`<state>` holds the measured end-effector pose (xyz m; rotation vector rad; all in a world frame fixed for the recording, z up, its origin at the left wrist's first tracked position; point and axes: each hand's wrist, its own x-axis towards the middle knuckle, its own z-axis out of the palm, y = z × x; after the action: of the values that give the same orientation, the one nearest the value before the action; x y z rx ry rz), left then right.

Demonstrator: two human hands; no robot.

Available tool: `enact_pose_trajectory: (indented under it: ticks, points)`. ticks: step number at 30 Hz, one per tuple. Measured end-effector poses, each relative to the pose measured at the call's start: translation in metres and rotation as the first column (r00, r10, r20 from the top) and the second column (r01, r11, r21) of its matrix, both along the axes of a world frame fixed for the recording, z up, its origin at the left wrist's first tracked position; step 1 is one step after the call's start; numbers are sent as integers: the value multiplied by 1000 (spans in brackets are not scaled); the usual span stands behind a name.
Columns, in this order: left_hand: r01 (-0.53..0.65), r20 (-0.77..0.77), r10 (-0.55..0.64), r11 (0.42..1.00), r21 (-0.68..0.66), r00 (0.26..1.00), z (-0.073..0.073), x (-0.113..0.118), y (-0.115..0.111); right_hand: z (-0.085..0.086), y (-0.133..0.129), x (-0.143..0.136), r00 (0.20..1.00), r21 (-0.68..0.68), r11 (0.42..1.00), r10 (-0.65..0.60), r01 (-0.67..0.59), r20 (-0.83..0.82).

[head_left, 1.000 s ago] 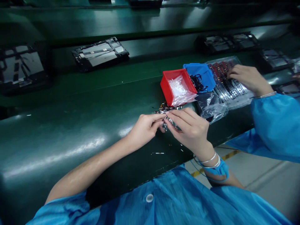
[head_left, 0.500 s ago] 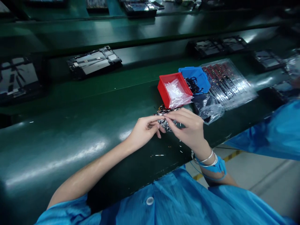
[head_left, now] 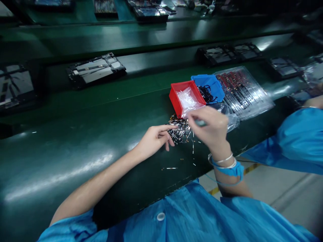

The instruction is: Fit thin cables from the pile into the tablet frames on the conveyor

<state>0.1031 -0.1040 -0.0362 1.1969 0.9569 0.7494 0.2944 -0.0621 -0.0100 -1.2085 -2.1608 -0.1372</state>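
My left hand (head_left: 158, 137) lies beside a pile of small metallic strips (head_left: 182, 132), index finger stretched over it and the other fingers loosely apart. A dark speck shows at that fingertip; I cannot make out what it is. My right hand (head_left: 210, 127), smeared by motion, is raised right of the pile at the near edge of the red bin (head_left: 175, 100). Its thumb and index finger come together in a pinch, and whatever they hold is too blurred to name. Clear plastic bags or film (head_left: 187, 97) fill the red bin.
Behind the red bin a blue bin (head_left: 217, 88) holds black cables. To its right lie a clear tray of strips (head_left: 244, 92) and a plastic bag (head_left: 232, 121). Device frames (head_left: 97, 70) line the bench behind. A co-worker's blue sleeve (head_left: 302, 134) is at right.
My right hand has moved away from my left fingertip, rightward and slightly up toward the red bin. More of the strip pile shows. My left hand has barely moved.
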Motion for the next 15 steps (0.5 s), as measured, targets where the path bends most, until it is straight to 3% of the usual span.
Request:
enact_pose_trajectory:
  ticks: [3, 6, 8, 10, 11, 13, 15]
  points:
    - [-48, 115, 64, 990, -135, 991, 0, -2, 4, -3, 36, 18, 970, 36, 971, -236, 235, 51]
    - [-91, 193, 127, 979, -184, 973, 1, -5, 7, -5, 53, 25, 951, 39, 958, -288, 286, 111]
    - [-96, 222, 140, 976, -198, 965, 2, -7, 8, -5, 44, 19, 955, 90, 955, -288, 282, 66]
    - [-88, 235, 135, 976, -200, 962, 4, -9, 9, -2, 23, 6, 984, 125, 977, -176, 173, 18]
    - [-79, 237, 125, 977, -198, 963, 5, -9, 8, -1, 12, -1, 999, 107, 994, -40, 37, 29]
    - [-46, 231, 91, 980, -193, 969, 9, -10, 7, -1, -6, -14, 980, 78, 978, 187, -192, 72]
    - [10, 217, 32, 982, -190, 976, 12, -11, 7, -3, -15, -23, 952, 94, 949, 291, -300, 94]
